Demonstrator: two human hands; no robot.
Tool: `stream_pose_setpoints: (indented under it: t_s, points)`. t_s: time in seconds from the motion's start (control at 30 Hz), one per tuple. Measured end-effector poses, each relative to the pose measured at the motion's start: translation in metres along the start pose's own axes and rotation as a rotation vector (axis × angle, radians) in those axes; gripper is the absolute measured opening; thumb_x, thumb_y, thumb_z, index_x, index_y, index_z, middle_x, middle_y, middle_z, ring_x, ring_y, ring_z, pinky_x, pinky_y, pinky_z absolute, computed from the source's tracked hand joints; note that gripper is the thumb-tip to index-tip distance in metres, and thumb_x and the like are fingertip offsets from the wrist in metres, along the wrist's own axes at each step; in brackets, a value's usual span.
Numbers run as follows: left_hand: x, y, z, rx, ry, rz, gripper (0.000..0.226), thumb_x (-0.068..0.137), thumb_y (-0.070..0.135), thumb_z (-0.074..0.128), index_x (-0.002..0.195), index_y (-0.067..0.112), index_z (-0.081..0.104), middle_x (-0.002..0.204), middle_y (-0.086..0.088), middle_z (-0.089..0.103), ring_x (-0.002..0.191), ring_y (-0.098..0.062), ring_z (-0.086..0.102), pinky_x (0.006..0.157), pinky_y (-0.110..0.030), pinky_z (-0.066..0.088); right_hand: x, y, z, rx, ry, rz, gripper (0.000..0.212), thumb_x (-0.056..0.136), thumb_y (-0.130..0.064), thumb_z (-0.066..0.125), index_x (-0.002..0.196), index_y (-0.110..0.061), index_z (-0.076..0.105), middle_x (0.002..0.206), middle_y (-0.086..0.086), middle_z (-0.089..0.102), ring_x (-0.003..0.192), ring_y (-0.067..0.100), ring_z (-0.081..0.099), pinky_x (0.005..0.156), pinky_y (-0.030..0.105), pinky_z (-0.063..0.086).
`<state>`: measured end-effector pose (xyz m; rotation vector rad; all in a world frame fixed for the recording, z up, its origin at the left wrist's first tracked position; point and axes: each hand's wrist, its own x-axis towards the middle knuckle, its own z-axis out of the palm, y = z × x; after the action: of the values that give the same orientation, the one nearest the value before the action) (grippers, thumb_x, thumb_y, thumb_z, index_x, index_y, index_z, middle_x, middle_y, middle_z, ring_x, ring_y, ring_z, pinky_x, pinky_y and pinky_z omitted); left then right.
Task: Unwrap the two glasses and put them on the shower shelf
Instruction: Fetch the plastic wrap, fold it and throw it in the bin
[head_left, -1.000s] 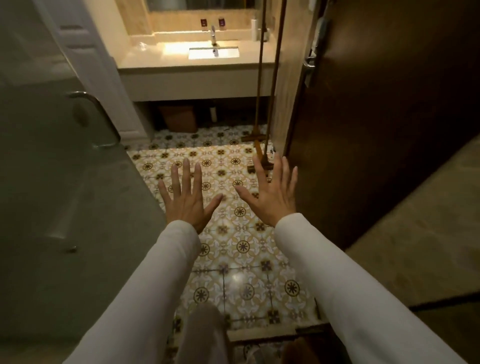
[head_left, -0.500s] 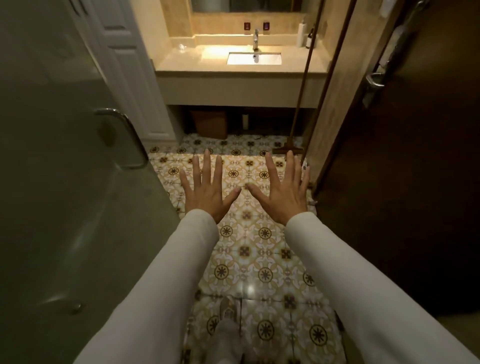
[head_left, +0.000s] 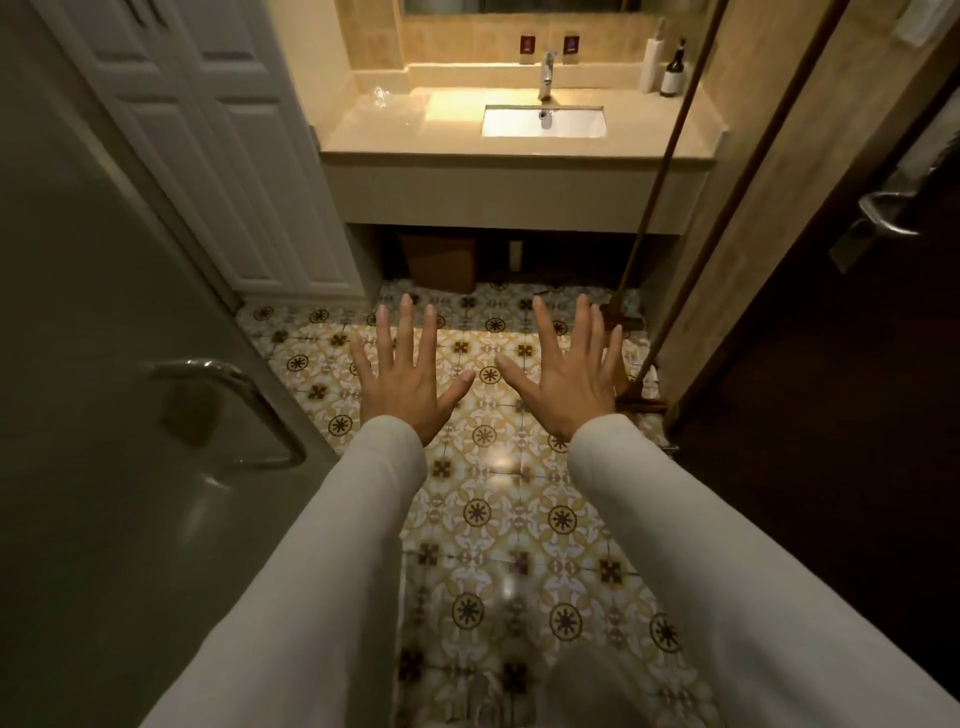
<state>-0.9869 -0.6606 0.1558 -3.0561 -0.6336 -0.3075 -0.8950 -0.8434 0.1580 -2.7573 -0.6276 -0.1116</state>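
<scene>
My left hand (head_left: 408, 379) and my right hand (head_left: 563, 379) are stretched out in front of me, palms down, fingers spread, holding nothing. They hover side by side over the patterned tile floor (head_left: 498, 519), a small gap between the thumbs. White sleeves cover both arms. On the left end of the vanity counter (head_left: 395, 140) sits a small clear shiny object (head_left: 381, 97), too faint to tell whether it is a wrapped glass. No shower shelf shows in this view.
A frosted glass door with a metal handle (head_left: 234, 410) stands close on my left, a white panelled door (head_left: 218, 156) behind it. Ahead are the sink (head_left: 543, 120), faucet (head_left: 545, 73), two bottles (head_left: 674, 73) and a brown bin (head_left: 439, 260) below. A long stick (head_left: 670, 145) leans by the dark door's lever handle (head_left: 883, 213).
The view has moved forward into the bathroom, so the vanity is nearer and the dark door has slid right. Both hands stay spread and empty.
</scene>
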Motion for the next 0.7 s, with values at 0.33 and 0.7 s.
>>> stream_pose_setpoints:
  t_s: [0.33,0.7]
  points:
    - [0.148,0.023,0.063,0.023,-0.075,-0.041,0.089,0.09,0.077,0.014,0.156,0.024,-0.012,0.164,-0.001,-0.023,0.15,-0.03,-0.022,0.117,-0.063,-0.008,0.159,0.047,0.042,-0.006,0.03,-0.062,0.087,0.092,-0.081,0.023,0.162,-0.038,-0.004,0.17,0.016,-0.017,0.157,0.036,-0.014,0.123,0.063,-0.008]
    - [0.304,0.059,0.102,0.023,-0.098,-0.185,0.088,0.089,0.077,0.013,0.156,0.025,-0.012,0.165,-0.002,-0.021,0.151,-0.029,-0.02,0.118,-0.061,-0.01,0.351,0.088,0.063,-0.005,-0.079,-0.177,0.088,0.092,-0.082,0.021,0.162,-0.036,-0.006,0.17,0.014,-0.016,0.157,0.037,-0.013,0.123,0.062,-0.009]
